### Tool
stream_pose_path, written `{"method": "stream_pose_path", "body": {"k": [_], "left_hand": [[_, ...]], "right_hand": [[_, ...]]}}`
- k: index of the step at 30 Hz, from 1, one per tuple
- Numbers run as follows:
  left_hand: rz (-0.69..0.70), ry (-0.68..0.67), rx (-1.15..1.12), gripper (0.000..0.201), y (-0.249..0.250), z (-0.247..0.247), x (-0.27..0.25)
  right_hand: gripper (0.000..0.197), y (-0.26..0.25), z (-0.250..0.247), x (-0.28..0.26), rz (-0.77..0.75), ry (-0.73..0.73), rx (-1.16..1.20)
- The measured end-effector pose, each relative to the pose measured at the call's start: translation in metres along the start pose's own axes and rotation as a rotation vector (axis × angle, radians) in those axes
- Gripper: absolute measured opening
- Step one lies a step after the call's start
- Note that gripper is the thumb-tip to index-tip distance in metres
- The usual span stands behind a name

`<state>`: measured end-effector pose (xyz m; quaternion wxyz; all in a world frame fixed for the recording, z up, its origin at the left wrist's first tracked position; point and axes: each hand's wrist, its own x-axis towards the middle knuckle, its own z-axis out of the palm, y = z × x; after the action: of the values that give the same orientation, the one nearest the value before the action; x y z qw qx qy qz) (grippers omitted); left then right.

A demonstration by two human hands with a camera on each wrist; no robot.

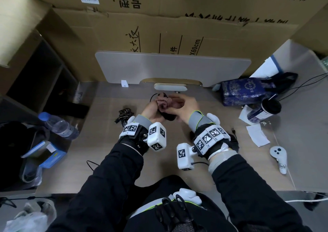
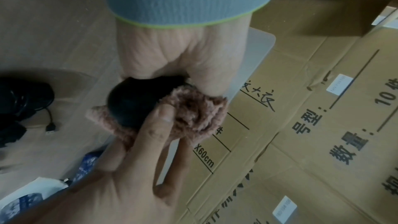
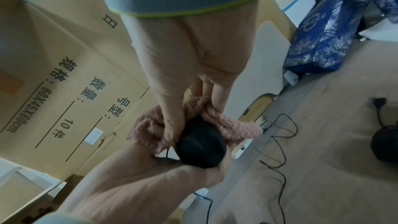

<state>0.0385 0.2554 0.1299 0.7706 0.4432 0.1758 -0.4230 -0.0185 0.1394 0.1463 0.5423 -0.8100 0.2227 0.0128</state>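
Up back, stacked cardboard boxes (image 1: 177, 10) w/ printed text fill the far side. Below them the desk (image 1: 221, 169), wood-look top. White panel (image 1: 177, 67) stands upright at the desk's far edge, against the boxes. Blue bag (image 1: 246, 91) lies far R, near the panel's R end. Water bottle (image 1: 58, 125) lies tilted off the desk's L edge, well apart from the hands. Dark-lidded cup (image 1: 266, 111) sits just in front of the bag. White controller (image 1: 279, 158) lies near the R edge. Cable bundle (image 1: 124, 114) sits just L of the hands.

Both hands meet mid-desk, in front of the panel. L hand (image 1: 150, 110) is under the work: palm up, fingers curled round the black round thing (image 3: 200, 147), thumb alongside it. R hand (image 1: 188, 107) comes from the R; thumb & fingers (image 3: 215, 94) pinch the pink fuzzy cloth (image 2: 198, 117), thumb on the near side, fingers behind.

The cloth is bunched round the far half of the black round thing, touching it; near half is bare. A thin cord leaves the black thing by the L palm. Can't tell if the thing rests on the desk or is held just above.
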Motion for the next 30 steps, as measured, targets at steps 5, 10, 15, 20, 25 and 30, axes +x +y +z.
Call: {"method": "stream_pose_path", "body": {"k": [5,10,15,20,25,30], "left_hand": [[-0.073,-0.034,0.154,0.033,0.0,0.0,-0.002],[-0.015,0.094,-0.029,0.047,0.003,-0.01,0.007],[-0.001,0.295,0.01,0.061,0.009,-0.02,0.017],[0.119,0.353,0.307,0.052,0.015,-0.021,0.027],[-0.112,0.107,0.069,0.05,0.006,-0.02,0.013],[-0.089,0.106,0.093,0.031,0.002,-0.019,0.007]], "right_hand": [[0.021,0.002,-0.005,0.004,0.028,0.174,0.031],[0.019,0.005,-0.003,-0.003,0.06,0.055,0.031],[0.023,0.013,0.008,-0.015,0.079,-0.12,0.083],[0.019,0.012,0.008,-0.021,0.101,-0.087,0.128],[0.016,0.017,-0.009,0.002,0.059,0.157,0.04],[0.012,0.018,-0.009,0.005,0.089,0.282,0.194]]}}
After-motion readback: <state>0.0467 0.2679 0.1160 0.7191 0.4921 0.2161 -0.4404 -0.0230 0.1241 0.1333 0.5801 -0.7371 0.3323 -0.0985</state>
